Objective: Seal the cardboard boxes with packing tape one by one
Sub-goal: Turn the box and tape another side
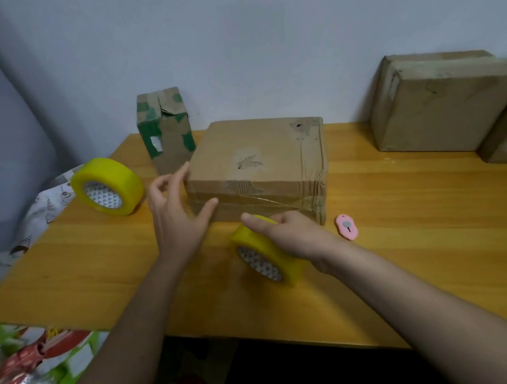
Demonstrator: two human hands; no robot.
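Observation:
A flat brown cardboard box (258,162) lies in the middle of the wooden table (426,234). My right hand (286,235) grips a yellow roll of packing tape (266,254) just in front of the box. A clear strip of tape runs from the roll along the box's front face. My left hand (178,213) is at the box's front left corner with fingers spread, the thumb touching the front face. The fingertips reach the corner's top edge.
A second yellow tape roll (107,185) stands on edge at the left. A tall box with green tape (166,129) stands behind the left hand. A pink box cutter (347,226) lies right of the box. Two more brown boxes (439,102) sit at the back right.

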